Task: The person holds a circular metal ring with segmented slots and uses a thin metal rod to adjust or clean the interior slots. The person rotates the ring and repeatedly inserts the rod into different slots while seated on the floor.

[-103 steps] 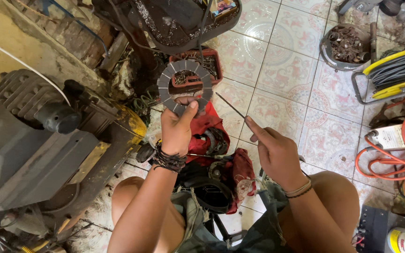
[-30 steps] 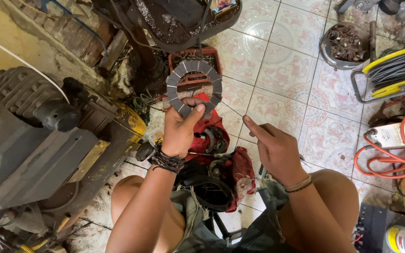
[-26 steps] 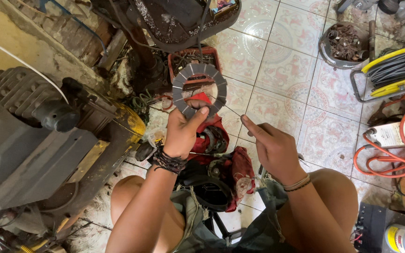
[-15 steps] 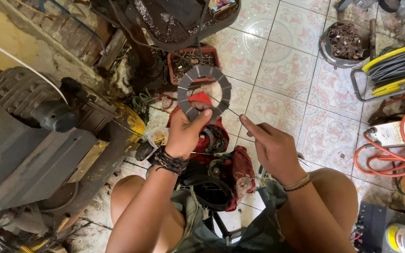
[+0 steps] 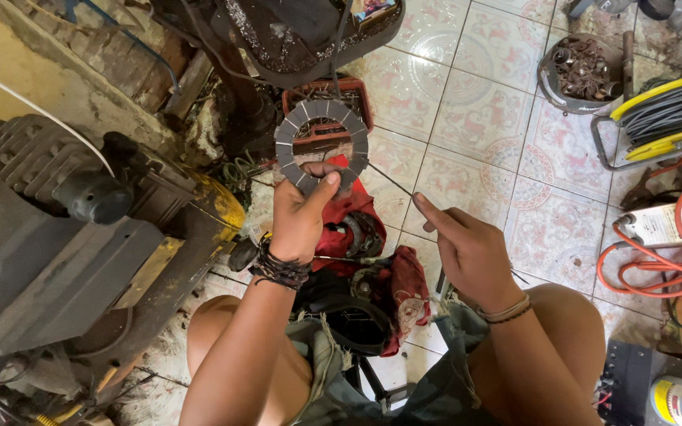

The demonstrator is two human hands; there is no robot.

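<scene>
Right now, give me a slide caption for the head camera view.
Left hand holds up a grey segmented ring disc while the right hand pinches a thin metal rod, above a tiled floor.

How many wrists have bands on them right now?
2. A dark braided bracelet sits on the left hand's wrist; a pale band circles the right hand's wrist.

A flat grey ring (image 5: 321, 144) with segmented pads around its face stands upright, upper middle of the frame, pinched at its lower edge. A thin metal rod (image 5: 395, 181) slants from the ring's lower right toward the frame's centre.
</scene>
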